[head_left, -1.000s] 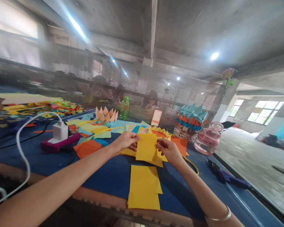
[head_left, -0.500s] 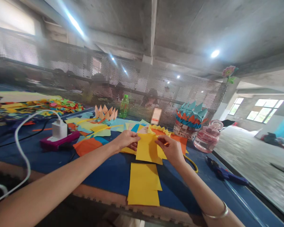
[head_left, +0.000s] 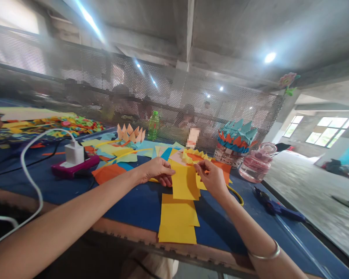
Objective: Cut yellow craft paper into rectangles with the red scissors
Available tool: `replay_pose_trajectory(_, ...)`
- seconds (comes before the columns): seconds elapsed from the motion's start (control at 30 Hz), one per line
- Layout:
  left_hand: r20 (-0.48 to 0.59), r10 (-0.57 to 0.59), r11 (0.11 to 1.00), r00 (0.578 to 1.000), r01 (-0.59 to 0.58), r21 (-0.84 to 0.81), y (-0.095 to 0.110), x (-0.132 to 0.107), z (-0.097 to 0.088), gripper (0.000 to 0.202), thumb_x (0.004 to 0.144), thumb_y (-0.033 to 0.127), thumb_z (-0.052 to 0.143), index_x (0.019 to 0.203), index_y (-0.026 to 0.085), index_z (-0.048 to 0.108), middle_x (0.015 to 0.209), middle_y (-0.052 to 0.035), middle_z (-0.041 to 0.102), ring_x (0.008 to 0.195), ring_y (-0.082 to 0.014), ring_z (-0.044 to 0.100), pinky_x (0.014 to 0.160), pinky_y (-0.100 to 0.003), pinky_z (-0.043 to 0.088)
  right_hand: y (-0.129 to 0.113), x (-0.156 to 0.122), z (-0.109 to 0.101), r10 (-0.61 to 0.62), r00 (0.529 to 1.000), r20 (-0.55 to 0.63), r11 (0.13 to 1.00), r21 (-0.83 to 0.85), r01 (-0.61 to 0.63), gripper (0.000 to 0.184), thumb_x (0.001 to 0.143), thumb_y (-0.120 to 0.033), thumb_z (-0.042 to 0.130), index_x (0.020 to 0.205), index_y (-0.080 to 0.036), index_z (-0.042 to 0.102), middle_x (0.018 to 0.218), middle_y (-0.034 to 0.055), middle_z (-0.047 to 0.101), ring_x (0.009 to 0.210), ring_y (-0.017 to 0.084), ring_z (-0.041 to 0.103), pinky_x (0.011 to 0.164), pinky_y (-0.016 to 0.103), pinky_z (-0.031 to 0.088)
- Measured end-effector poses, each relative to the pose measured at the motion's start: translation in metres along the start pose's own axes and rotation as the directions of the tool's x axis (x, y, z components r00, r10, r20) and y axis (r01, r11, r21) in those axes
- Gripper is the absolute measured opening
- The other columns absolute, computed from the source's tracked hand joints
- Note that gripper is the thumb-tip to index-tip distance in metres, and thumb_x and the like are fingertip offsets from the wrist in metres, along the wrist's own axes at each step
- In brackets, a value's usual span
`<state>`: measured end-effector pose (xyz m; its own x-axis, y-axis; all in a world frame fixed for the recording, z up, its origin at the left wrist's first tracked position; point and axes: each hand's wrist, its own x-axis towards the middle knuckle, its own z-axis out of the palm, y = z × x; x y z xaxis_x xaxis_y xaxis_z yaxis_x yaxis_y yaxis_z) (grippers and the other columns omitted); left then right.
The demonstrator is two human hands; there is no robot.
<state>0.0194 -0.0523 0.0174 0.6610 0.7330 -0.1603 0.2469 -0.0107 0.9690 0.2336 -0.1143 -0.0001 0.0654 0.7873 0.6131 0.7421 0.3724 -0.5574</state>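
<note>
A yellow paper sheet hangs upright just above the blue table. My left hand pinches its upper left edge, fingers closed on the paper. My right hand pinches the upper right corner the same way. Below the sheet, a small stack of yellow paper squares lies flat near the table's front edge. More yellow and orange paper pieces lie behind my hands.
A white charger on a magenta block with a white cable stands at left. Folded paper crowns, a green bottle, a pink glass jar and a blue glue gun surround the work spot. People sit behind a perforated metal screen.
The yellow sheet and both hands have sunk slightly toward the table, and my right hand has shifted its pinch along the top edge. The view has tilted a little.
</note>
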Motion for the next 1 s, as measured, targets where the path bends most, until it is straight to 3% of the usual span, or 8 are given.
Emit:
replay_pose_trajectory(0.1,-0.001,0.016,1.0,1.0,-0.016,0.003,-0.001,0.001,0.0,0.029,0.063,0.038,0.072,0.064,0.012,0.06,0.063,-0.009,0.07,0.054,-0.0158,0.065,0.051,-0.024,0.046,0.001,0.0,0.0,0.003,1.0,-0.008,1.0,-0.016,-0.003,0.026,0.084,-0.043,0.049,0.082,-0.018,0.057,0.071,0.0031,0.064,0.061,0.014,0.058,0.055,0.024,0.045)
replay_pose_trajectory(0.37,0.004,0.004,1.0,1.0,-0.004,0.011,-0.003,0.002,-0.001,0.033,0.061,0.041,0.073,0.062,0.013,0.057,0.062,-0.0084,0.07,0.056,-0.0162,0.065,0.052,-0.024,0.047,0.007,0.001,0.003,-0.072,0.995,0.069,0.992,-0.095,0.079,0.013,0.078,-0.029,0.053,0.07,-0.02,0.054,0.064,0.0004,0.06,0.059,0.014,0.055,0.055,0.023,0.042)
replay_pose_trajectory(0.57,0.042,-0.032,0.999,0.999,0.031,0.022,-0.002,0.001,-0.002,0.03,0.06,0.039,0.074,0.063,0.012,0.061,0.062,-0.0075,0.07,0.055,-0.0156,0.065,0.05,-0.023,0.046,0.006,0.002,-0.002,-0.05,0.998,-0.046,0.991,-0.123,0.044,0.009,0.08,-0.027,0.048,0.073,-0.021,0.048,0.065,0.0011,0.059,0.06,0.016,0.056,0.053,0.024,0.04)
replay_pose_trajectory(0.8,0.223,-0.097,0.991,0.97,0.072,0.115,-0.007,-0.001,-0.003,0.029,0.059,0.039,0.075,0.059,0.014,0.059,0.059,-0.0064,0.068,0.053,-0.0175,0.065,0.046,-0.023,0.046,0.021,0.011,-0.012,0.187,0.941,-0.282,0.963,0.242,-0.119,0.019,0.079,-0.038,0.055,0.075,-0.02,0.047,0.06,-0.0018,0.057,0.049,0.012,0.054,0.045,0.022,0.041)
replay_pose_trajectory(1.0,0.34,-0.098,0.973,0.935,0.018,0.231,-0.006,-0.008,-0.004,0.032,0.064,0.046,0.071,0.061,0.015,0.06,0.061,-0.0074,0.069,0.054,-0.0169,0.065,0.048,-0.024,0.047,0.024,0.013,-0.011,0.402,0.895,-0.195,0.783,0.579,-0.226,0.032,0.067,-0.045,0.068,0.072,-0.02,0.048,0.05,-0.0042,0.056,0.042,0.01,0.051,0.042,0.021,0.041)
